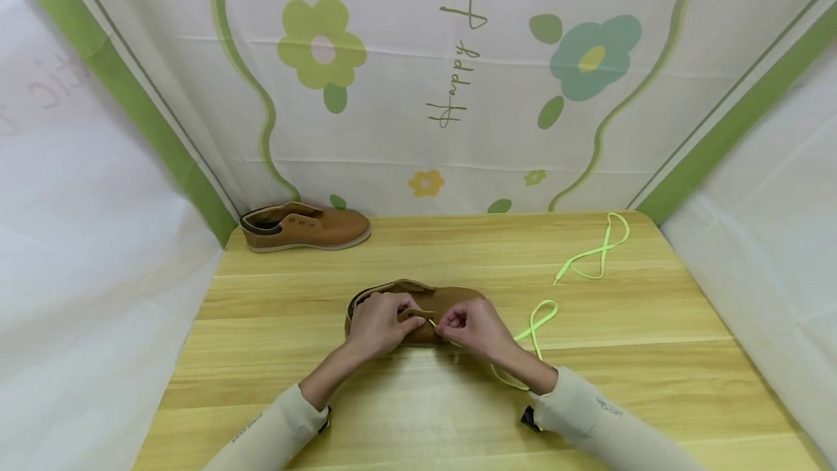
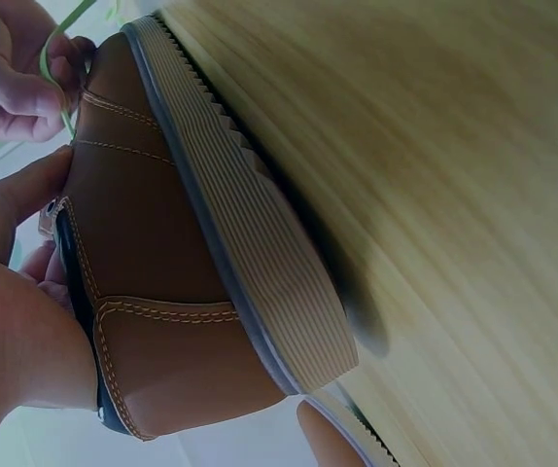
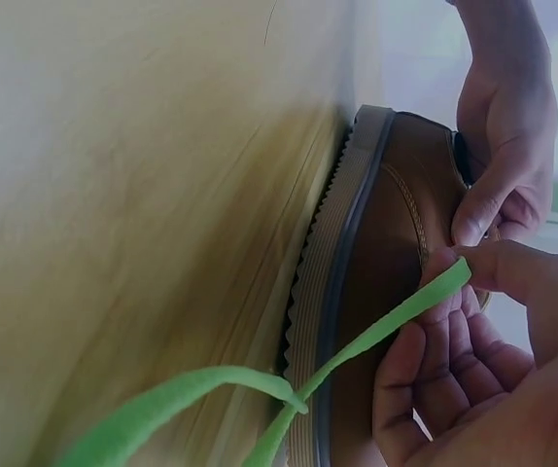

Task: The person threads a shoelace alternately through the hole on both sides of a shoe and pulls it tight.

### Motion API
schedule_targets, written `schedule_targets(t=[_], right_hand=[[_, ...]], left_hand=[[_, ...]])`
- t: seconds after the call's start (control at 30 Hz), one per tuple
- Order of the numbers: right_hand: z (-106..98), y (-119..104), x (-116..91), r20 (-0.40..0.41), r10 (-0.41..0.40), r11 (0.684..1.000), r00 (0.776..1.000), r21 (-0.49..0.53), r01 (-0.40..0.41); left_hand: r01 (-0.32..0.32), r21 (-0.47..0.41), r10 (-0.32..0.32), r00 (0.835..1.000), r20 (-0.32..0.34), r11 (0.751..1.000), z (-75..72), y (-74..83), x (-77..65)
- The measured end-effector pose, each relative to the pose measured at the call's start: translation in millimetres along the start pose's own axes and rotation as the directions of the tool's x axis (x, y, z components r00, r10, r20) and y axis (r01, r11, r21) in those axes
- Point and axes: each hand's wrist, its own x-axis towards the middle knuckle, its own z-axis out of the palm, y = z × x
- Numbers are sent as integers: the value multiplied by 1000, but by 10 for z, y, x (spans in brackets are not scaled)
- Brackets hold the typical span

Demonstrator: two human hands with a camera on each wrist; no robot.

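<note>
A brown shoe (image 1: 461,296) with a ribbed pale sole lies on the table, toe to the right. My left hand (image 1: 382,324) grips its eyelet flap, thumb on the outer side and fingers reaching inside the opening, as the left wrist view shows. Close to the eyelets, my right hand (image 1: 480,329) pinches a neon green shoelace (image 3: 386,326) near its end between thumb and index finger. A short tip of the lace shows between the two hands. The rest of it trails under the right wrist to a loop on the table. Fingers hide some of the eyelets.
A second brown shoe (image 1: 343,226), with no lace in its visible eyelets, stands at the table's back left. Another green shoelace (image 1: 604,247) lies looped at the back right. White printed curtains (image 1: 392,129) enclose the wooden table (image 1: 261,325) at the back and sides.
</note>
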Motion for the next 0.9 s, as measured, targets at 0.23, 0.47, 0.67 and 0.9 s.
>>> schedule_targets(t=[0.23,0.47,0.67,0.9], right_hand=[[54,-24,26,-68,-38,999,997,-40,36],[104,-10,37,-130,-69,993,989,-103,56],[112,-10,26,-173,-87,985,981,-162,59],[71,-4,67,-151,-154,972,976,-199,123]], left_hand=[[-45,9,45,998,-31,999,18,-24,-15],[-82,-7,81,996,-39,997,52,-35,-31],[-137,-48,135,989,-53,989,49,-62,-33],[-246,-53,240,965,-108,968,56,-106,-34]])
